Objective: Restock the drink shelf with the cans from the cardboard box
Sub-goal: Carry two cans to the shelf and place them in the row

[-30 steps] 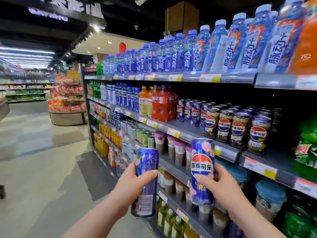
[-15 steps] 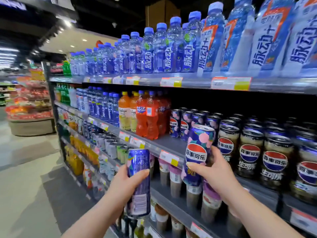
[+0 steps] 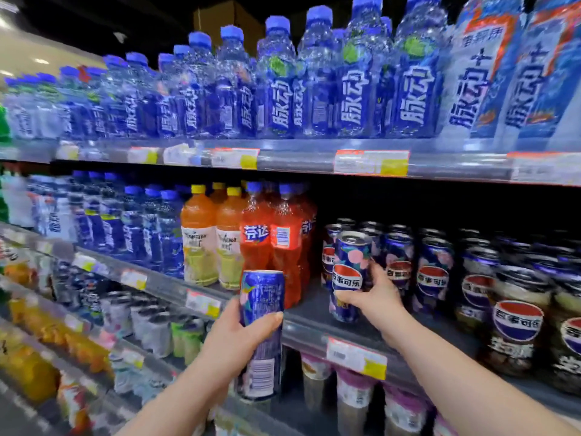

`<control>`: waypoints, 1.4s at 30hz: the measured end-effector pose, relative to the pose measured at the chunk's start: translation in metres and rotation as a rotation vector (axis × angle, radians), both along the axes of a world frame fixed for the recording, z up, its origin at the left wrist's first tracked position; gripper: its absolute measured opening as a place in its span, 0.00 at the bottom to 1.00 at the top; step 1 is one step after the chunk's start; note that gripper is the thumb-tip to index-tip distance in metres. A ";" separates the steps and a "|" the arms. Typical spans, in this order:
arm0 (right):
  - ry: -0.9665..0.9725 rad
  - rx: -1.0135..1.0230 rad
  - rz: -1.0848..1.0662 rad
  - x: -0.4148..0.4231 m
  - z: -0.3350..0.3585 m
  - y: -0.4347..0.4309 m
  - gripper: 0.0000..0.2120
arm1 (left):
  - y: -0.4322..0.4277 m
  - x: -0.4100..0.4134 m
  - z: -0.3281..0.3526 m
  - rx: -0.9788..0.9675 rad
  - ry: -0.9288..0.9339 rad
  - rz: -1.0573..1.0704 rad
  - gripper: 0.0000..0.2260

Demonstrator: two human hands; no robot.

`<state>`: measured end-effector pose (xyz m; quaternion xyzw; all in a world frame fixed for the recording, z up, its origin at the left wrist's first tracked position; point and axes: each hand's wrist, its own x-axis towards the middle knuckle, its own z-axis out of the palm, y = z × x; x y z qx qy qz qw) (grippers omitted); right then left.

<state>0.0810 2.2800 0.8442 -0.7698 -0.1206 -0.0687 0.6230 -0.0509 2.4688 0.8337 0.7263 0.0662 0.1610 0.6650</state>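
- Cans, two of them and both blue, are in the person's hands in front of the middle drink shelf.
- One, the right can (image 3: 349, 275), stands upright over the near part of the shelf board (image 3: 311, 325) with its logo facing out. It is just left of the shelved cans (image 3: 434, 272).
- I cannot tell whether its base rests on the board.
- The right hand (image 3: 374, 297) grips its lower half — thumb across the front under the logo, fingers curled round the far side.
- Nearer and lower is the left can (image 3: 262, 309), upright before the shelf's front edge, barcode towards the camera.
- The left hand (image 3: 239, 338) is wrapped round its middle, thumb pressed across the front.
- Farther right, the row changes to darker cans (image 3: 515, 322).
- Just left of the held cans stand red bottles (image 3: 283, 240), then orange bottles (image 3: 201, 240).
- Blue-capped bottles (image 3: 314, 89) fill the shelf above — the left end is blurred.
- Under a price tag (image 3: 356, 357), cups (image 3: 355, 391) line the shelf below.
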 end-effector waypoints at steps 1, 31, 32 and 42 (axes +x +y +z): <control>0.006 -0.029 -0.027 0.005 -0.003 0.007 0.31 | 0.006 0.006 0.000 -0.012 0.005 -0.018 0.28; 0.052 -0.269 -0.297 0.010 0.014 -0.052 0.22 | -0.069 0.117 0.029 0.045 -0.146 -0.479 0.16; 0.055 -0.268 -0.323 0.007 0.013 -0.061 0.20 | -0.079 0.122 0.029 0.053 -0.148 -0.493 0.16; 0.115 -0.398 -0.267 -0.003 -0.006 -0.088 0.19 | -0.127 0.154 0.006 0.144 -0.121 -0.434 0.22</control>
